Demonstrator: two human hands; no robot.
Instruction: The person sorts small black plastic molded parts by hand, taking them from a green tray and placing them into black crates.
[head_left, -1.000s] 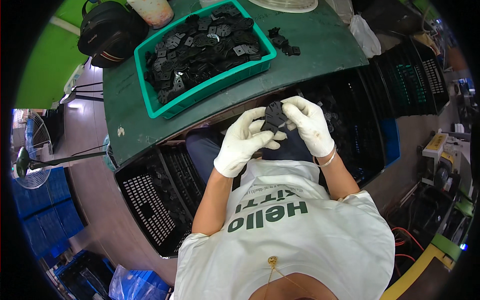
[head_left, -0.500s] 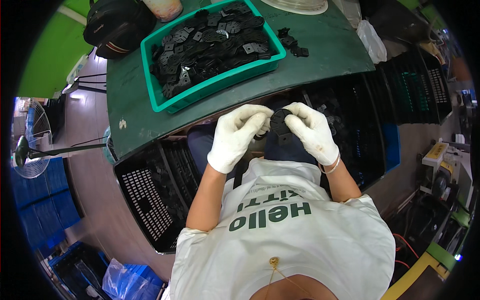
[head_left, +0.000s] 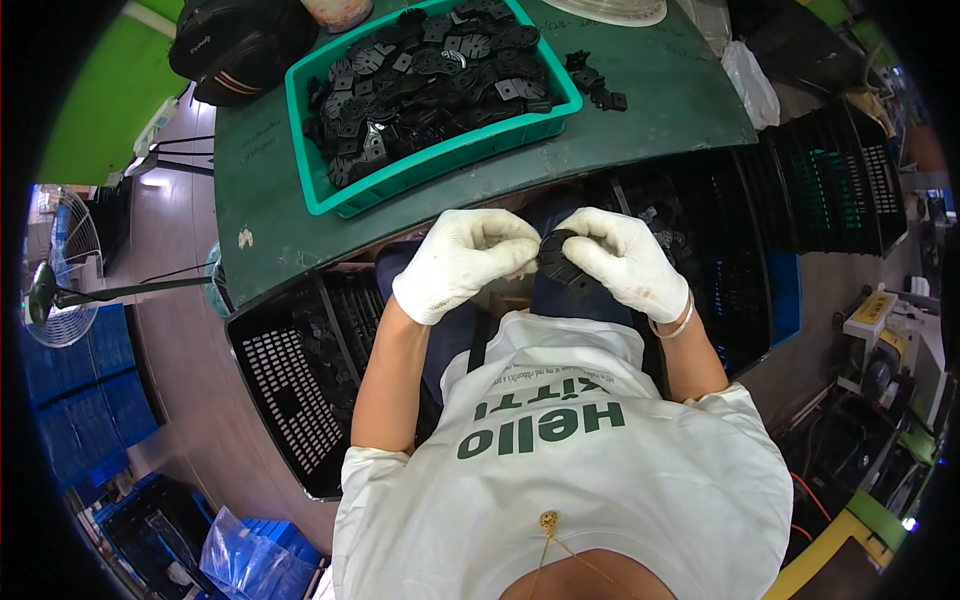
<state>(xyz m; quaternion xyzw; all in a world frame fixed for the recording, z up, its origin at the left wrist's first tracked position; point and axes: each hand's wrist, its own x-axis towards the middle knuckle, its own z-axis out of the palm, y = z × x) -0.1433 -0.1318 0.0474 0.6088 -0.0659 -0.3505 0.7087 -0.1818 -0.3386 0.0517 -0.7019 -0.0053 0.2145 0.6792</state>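
Note:
Both my hands wear white knit gloves and meet over my lap, just off the near edge of the table. My right hand (head_left: 625, 262) pinches a round black slotted plastic piece (head_left: 558, 262) with a small square tab. Close beside the piece's left edge, my left hand (head_left: 465, 262) has thumb and fingers pressed together; what lies between them, if anything, is hidden. Beyond the hands, a green plastic tray (head_left: 445, 160) on the table is heaped with similar black plastic pieces (head_left: 420, 85).
The dark green table (head_left: 250, 210) also bears a few loose black pieces (head_left: 597, 85) and a black bag (head_left: 240, 45). Black perforated crates stand at my left (head_left: 290, 400) and right (head_left: 835, 190). A fan (head_left: 65, 260) is at far left.
My left hand has shifted slightly left, and the dark bit seen below its fingers no longer shows. The piece in my right hand has tilted and sits a little lower.

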